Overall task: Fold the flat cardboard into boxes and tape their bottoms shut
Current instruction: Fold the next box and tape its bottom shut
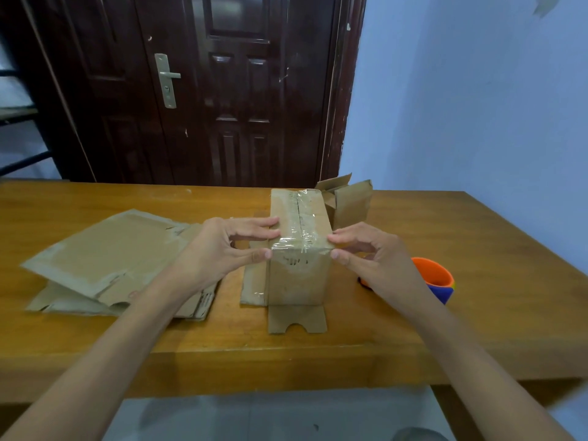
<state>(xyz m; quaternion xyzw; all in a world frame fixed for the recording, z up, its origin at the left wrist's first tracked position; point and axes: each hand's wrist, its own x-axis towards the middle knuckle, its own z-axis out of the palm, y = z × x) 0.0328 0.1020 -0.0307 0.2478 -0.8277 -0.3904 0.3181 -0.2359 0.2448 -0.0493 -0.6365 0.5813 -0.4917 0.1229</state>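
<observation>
While the box stands upside down near the middle of the counter, both hands meet it at its near top edge; clear tape runs along the seam of the closed bottom flaps, which face up, and folds over the near edge onto the front wall; the left hand comes in from the left, its fingers fairly straight and laid against the box's top left edge, thumb touching the left corner just below; the right hand comes in from the right, forefinger and thumb tips touching the right corner, the other fingers loosely curled and holding nothing; the box's lower flaps are splayed on the counter, one notched flap lying flat toward the viewer and another out to the left; left of the box lies a stack of flat cardboard, its top sheet tilted up at the near side; just behind the box, to the right, stands a second box with its flaps open upward; an orange and blue roll sits on the counter beside the right wrist, partly hidden by it; beyond the counter are a dark door and a pale blue wall.
</observation>
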